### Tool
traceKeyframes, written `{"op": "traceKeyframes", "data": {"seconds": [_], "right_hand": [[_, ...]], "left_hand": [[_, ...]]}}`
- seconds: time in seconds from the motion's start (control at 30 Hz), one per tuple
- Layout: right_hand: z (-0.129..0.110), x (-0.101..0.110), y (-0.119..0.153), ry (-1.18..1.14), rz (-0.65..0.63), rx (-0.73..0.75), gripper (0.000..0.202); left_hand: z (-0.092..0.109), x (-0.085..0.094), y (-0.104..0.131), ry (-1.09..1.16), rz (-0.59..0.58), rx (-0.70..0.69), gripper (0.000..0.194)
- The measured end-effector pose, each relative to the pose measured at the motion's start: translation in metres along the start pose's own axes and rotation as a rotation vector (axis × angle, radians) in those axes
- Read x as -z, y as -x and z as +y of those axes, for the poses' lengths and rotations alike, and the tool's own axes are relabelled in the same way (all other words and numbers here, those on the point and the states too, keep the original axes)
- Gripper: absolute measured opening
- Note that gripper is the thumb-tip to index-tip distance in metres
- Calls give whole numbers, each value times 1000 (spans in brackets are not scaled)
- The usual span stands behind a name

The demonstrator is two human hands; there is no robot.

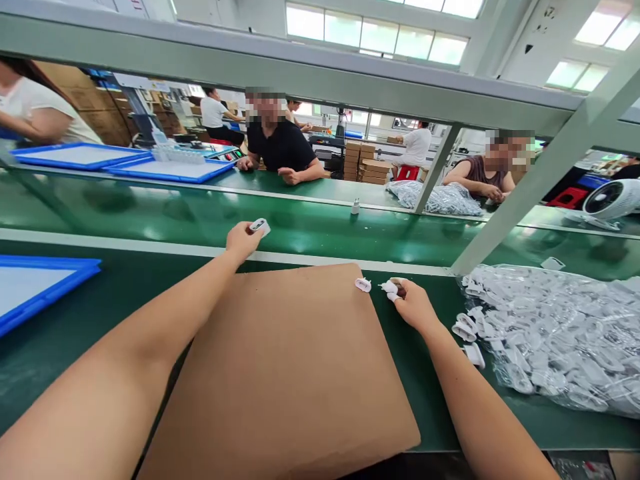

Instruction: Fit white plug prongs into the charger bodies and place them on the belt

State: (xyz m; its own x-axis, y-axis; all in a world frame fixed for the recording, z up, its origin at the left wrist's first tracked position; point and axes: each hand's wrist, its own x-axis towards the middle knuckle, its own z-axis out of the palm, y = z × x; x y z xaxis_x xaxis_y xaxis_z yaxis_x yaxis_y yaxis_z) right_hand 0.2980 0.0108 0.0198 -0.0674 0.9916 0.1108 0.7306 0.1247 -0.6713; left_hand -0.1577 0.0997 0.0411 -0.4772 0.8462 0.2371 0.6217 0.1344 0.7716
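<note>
My left hand (243, 241) is closed on a white plastic housing (261, 227) with a dark opening, held over the near edge of the green belt. My right hand (411, 301) pinches small white plastic pieces (390, 289) just beyond the right edge of a brown cardboard sheet (295, 360). A loose white oval part (363, 285) lies at the sheet's upper right corner, a little left of my right hand. Several white parts (466, 328) sit to the right of my right forearm.
Clear bags of white parts (560, 333) fill the right side. A blue-rimmed tray (50, 267) lies at left. A slanted metal post (530, 173) and an overhead beam frame the belt (310, 223), which bears a small white part (355, 207). People sit across it.
</note>
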Motion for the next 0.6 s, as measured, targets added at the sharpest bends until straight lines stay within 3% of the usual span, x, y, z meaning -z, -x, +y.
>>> {"op": "traceKeyframes", "data": {"seconds": [0.1,0.23,0.33,0.43,0.6], "right_hand": [[-6,1,5,-185,23,-15,42],[-23,-1,17,-605,-65,-111,43],[-35,-4,25,-877,-143,-194,39],[-42,-9,30,-1021,-250,-266,41],[-49,-23,30,-1076,-344,-305,47]], "left_hand": [[30,-23,46,104,-160,-89,39],[64,-39,149,304,-645,-287,44],[74,-46,206,318,-774,-437,34],[68,-56,223,288,-726,-566,29],[53,-63,215,307,-685,-661,51]]}}
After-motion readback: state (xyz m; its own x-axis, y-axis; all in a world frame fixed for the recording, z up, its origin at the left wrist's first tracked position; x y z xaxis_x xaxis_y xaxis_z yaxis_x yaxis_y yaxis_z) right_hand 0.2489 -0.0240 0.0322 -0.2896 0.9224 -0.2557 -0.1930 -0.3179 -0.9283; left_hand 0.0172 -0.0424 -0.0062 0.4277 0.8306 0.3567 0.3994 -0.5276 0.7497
